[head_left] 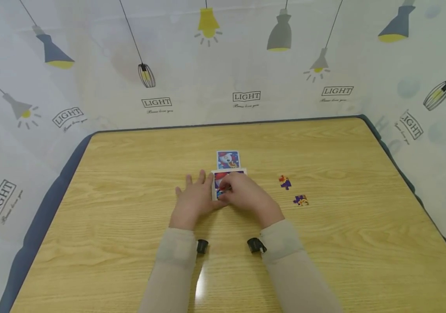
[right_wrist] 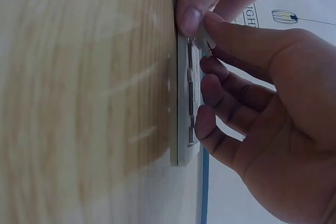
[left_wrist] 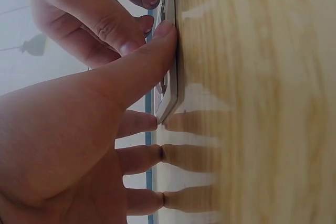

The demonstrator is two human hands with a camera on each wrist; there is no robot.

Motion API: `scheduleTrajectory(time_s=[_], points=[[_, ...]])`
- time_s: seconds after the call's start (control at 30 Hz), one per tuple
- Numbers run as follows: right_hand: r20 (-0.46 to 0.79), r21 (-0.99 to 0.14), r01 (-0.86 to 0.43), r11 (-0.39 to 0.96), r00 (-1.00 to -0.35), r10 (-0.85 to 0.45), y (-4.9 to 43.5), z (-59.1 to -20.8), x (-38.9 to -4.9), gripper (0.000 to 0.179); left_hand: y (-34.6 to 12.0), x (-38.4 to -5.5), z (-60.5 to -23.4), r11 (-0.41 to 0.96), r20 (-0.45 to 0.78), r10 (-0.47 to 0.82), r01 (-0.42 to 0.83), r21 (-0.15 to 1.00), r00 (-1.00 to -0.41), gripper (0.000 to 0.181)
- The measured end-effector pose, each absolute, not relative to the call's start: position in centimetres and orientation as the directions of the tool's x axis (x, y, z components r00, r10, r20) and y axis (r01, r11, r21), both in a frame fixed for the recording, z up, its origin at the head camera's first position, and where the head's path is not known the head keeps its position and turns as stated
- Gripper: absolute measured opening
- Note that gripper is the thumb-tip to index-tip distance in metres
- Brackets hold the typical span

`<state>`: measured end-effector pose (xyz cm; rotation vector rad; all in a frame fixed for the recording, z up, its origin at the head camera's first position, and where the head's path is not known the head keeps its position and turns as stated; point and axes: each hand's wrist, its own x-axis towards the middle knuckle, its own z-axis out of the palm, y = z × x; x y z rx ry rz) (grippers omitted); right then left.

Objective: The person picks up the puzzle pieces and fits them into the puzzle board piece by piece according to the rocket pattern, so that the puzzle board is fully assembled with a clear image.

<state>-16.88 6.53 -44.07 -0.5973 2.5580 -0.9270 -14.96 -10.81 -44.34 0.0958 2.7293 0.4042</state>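
Observation:
A small square puzzle tray with a pale rim lies on the table, partly hidden under the hands. My left hand rests at its left side, fingers spread straight on the tabletop and thumb on the tray's near edge. Over the tray, my right hand pinches a puzzle piece between thumb and forefinger, tilted up from the surface. Its other fingers curl loosely close to pieces lying in the tray. Just beyond the tray is a picture card with a white cartoon figure on blue.
Two loose puzzle pieces lie to the right of the tray, one purple and orange and one purple and yellow. The wooden table ends at a lamp-patterned curtain on the far side and both sides.

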Motion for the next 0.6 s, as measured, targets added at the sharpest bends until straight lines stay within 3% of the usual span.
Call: scheduleTrajectory(time_s=[0.6], points=[[-0.203,-0.618,-0.293,0.729,-0.837,-0.509,5.9,-44.3,-17.1,0.02,-11.4,-16.6,-47.7,0.966,-0.365,0.115,0.018,0.257,-0.924,0.113]])
